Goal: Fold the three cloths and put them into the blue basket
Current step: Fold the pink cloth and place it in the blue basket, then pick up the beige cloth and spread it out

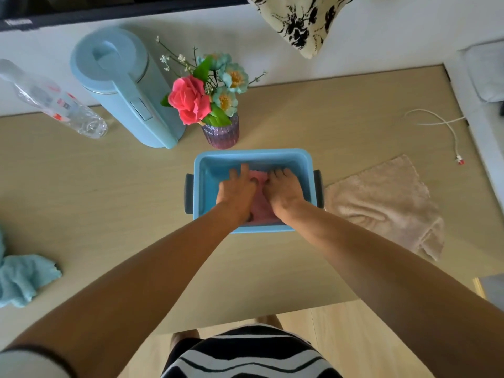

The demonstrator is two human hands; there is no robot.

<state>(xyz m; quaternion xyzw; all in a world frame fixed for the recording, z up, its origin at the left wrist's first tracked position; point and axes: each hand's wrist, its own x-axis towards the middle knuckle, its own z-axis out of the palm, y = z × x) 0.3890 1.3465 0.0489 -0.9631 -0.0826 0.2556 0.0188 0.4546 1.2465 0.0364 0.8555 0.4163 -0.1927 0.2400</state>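
Note:
The blue basket [253,155] stands in the middle of the table. Inside it lies a folded pink cloth [260,204], mostly covered by my hands. My left hand [236,190] and my right hand [282,189] rest palm down on the pink cloth inside the basket, fingers spread. A beige cloth [387,203] lies unfolded and rumpled on the table just right of the basket. A light blue cloth [20,278] lies crumpled at the table's left edge.
Behind the basket stand a purple vase with flowers [220,130], a light blue kettle [128,88] and a clear plastic bottle [54,100]. A white cable [447,126] lies at the far right. The table's front edge runs near my body.

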